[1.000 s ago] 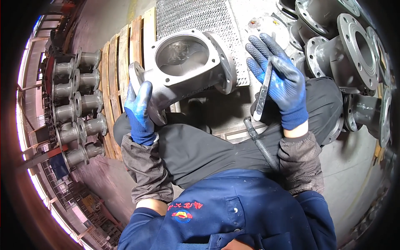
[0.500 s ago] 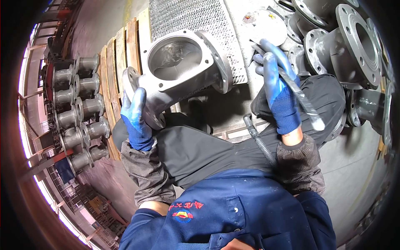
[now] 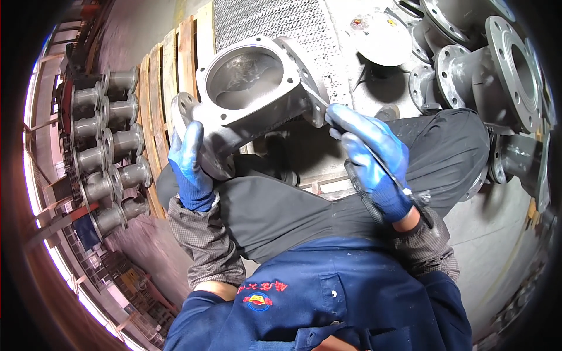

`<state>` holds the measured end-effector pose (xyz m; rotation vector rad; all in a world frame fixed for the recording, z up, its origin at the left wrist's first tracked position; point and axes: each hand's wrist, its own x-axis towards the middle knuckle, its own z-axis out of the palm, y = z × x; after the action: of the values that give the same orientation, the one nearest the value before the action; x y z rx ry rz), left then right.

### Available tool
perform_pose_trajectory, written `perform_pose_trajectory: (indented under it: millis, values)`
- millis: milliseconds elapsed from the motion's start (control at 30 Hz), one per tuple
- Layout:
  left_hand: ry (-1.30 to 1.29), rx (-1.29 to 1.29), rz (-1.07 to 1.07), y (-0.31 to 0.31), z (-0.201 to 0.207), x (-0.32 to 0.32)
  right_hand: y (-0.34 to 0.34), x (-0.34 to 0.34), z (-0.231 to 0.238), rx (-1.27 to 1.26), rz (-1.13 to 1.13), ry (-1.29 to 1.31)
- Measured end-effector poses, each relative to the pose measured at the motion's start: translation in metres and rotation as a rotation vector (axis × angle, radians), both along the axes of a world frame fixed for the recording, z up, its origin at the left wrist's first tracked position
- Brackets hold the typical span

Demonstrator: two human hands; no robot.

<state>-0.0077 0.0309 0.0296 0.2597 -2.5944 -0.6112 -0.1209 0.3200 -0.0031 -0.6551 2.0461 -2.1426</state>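
Observation:
A grey cast-metal valve body (image 3: 257, 124) rests in front of my lap, its square flange and wide round opening facing up. My left hand (image 3: 188, 155) grips its left round flange, the thumb on the near side and the other fingers mostly hidden. In my right hand (image 3: 374, 152) is a long, flat metal bar (image 3: 383, 167), its fingers closed round it. The bar's front end reaches the valve body's right round flange (image 3: 300, 73); whether it touches cannot be made out. Its rear end points back over my wrist.
A round stool (image 3: 383, 44) with a pale top stands ahead on the right. Flanged castings (image 3: 468, 76) are crowded along the right. Wooden pallet slats (image 3: 167, 88) and a metal grating (image 3: 272, 20) lie beyond the valve body. Rows of flanged pipe pieces (image 3: 126, 143) stand at far left.
My right hand has come left and nearer from beside the stool, bringing the metal bar to the valve body's right flange. My left hand keeps its place on the left flange.

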Motion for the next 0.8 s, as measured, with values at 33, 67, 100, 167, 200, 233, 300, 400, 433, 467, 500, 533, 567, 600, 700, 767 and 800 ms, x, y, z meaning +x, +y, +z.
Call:
perform_pose_trajectory:
  millis: [33, 67, 100, 167, 200, 233, 300, 400, 433, 467, 500, 533, 567, 600, 700, 767, 800]
  values:
    - [-0.006, 0.107, 0.036, 0.002, 0.002, 0.001, -0.002, -0.004, -0.003, 0.101, -0.02, 0.171]
    - [-0.006, 0.129, 0.033, 0.003, 0.004, 0.0, -0.003, -0.008, -0.005, 0.204, -0.042, 0.341]
    - [-0.005, 0.154, 0.03, 0.004, 0.005, 0.0, -0.005, -0.01, -0.007, 0.202, -0.042, 0.362]
    - [0.014, 0.022, -0.057, 0.001, 0.005, -0.001, -0.011, -0.011, -0.011, 0.198, -0.043, 0.401]
    - [0.029, -0.05, -0.102, -0.001, 0.004, -0.001, -0.013, -0.012, -0.013, 0.175, -0.044, 0.388]
    - [0.047, -0.133, -0.152, -0.008, 0.001, 0.003, -0.016, -0.013, -0.015, 0.151, -0.044, 0.375]
    - [0.042, -0.189, -0.199, -0.015, -0.003, 0.006, -0.02, -0.013, -0.017, 0.14, -0.039, 0.312]
    - [0.01, -0.156, -0.202, -0.015, -0.002, 0.005, -0.028, -0.016, -0.023, 0.094, -0.033, 0.255]
    - [0.025, -0.178, -0.212, -0.012, 0.0, 0.004, -0.031, -0.016, -0.025, 0.089, -0.029, 0.266]
    - [0.04, -0.2, -0.222, -0.011, 0.002, 0.003, -0.034, -0.016, -0.026, 0.077, -0.026, 0.243]
    - [0.036, -0.199, -0.223, -0.011, 0.002, 0.003, -0.036, -0.016, -0.028, 0.068, -0.024, 0.221]
    - [0.031, -0.197, -0.224, -0.011, 0.002, 0.003, -0.038, -0.016, -0.029, 0.059, -0.022, 0.2]
    - [0.026, -0.196, -0.225, -0.011, 0.002, 0.003, -0.04, -0.017, -0.029, 0.065, -0.032, 0.211]
    - [0.016, -0.183, -0.213, -0.012, 0.002, 0.004, -0.042, -0.018, -0.029, 0.07, -0.041, 0.223]
    - [-0.002, -0.142, -0.185, -0.014, 0.0, 0.008, -0.048, -0.018, -0.027, 0.088, -0.068, 0.199]
    - [0.003, -0.114, -0.174, -0.015, -0.001, 0.009, -0.05, -0.017, -0.026, 0.132, -0.094, 0.196]
    - [0.0, -0.156, -0.178, -0.014, 0.0, 0.008, -0.051, -0.016, -0.027, 0.154, -0.119, 0.203]
